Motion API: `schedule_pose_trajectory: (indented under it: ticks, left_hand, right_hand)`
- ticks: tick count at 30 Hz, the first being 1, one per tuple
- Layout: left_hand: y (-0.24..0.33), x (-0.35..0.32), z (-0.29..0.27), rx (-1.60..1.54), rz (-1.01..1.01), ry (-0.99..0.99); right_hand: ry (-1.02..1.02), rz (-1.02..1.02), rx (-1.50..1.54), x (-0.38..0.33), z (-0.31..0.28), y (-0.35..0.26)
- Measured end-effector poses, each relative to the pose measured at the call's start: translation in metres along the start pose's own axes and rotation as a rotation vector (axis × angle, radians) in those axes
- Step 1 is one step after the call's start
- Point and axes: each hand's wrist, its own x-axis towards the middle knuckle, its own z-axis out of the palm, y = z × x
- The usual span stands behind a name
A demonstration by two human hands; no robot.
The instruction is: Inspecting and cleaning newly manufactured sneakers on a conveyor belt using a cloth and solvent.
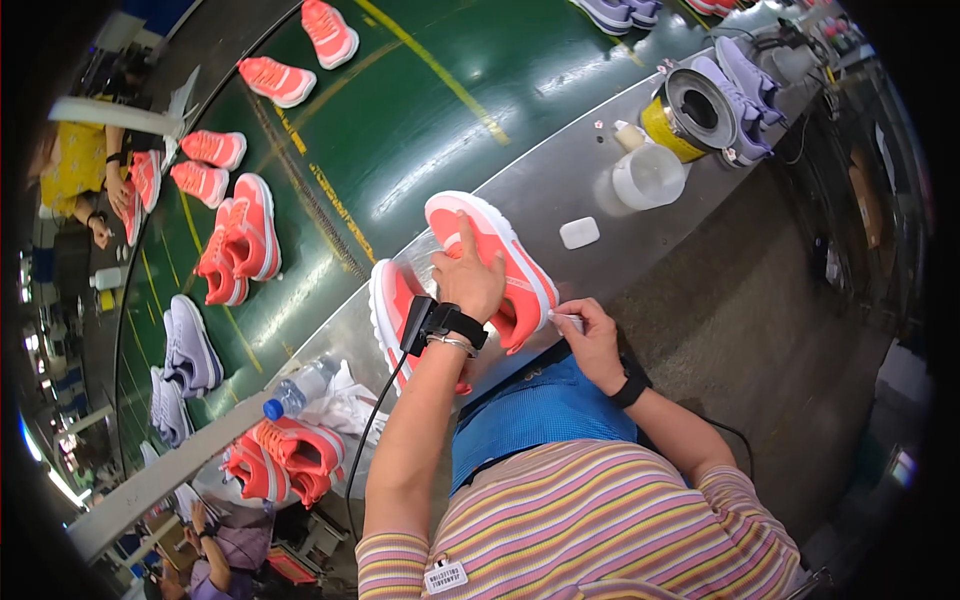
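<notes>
Your left hand (pixel 470 275) rests on coral shoe (pixel 495 265); right hand (pixel 592 340) at its heel end, pinching small white tool (pixel 566 320). Second coral shoe (pixel 392 310) blocks passage just left of wrist. Bare metal bench (pixel 540 190) open beyond toe (only white block (pixel 579 232) there). Farther right: translucent cup (pixel 648 175), yellow can (pixel 690 115), lilac shoes (pixel 745 90) crowd bench. Water bottle (pixel 298 388) and cloth near left.

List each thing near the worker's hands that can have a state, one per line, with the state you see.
Left hand: fingers spread over the coral shoe, steadying it.
Right hand: pinching a small white tool against the shoe's sole edge.
Coral shoe: tilted on its side, sole edge toward the right hand.
Yellow tin: open, lying on its side.
Water bottle: capped, lying down.
</notes>
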Motion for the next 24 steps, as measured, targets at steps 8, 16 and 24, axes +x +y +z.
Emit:
schedule_pose_trajectory:
  ticks: [8,16,24]
  left_hand:
    - [0.009,0.005,0.004,-0.020,0.024,-0.010]
    - [0.005,-0.001,0.004,0.003,0.036,0.036]
    - [-0.005,-0.004,0.004,-0.014,0.095,0.099]
  right_hand:
    - [0.156,0.026,0.098,0.019,0.020,0.007]
    - [0.159,0.043,0.110,0.021,0.024,0.007]
    - [0.154,-0.017,0.067,0.001,0.027,0.005]
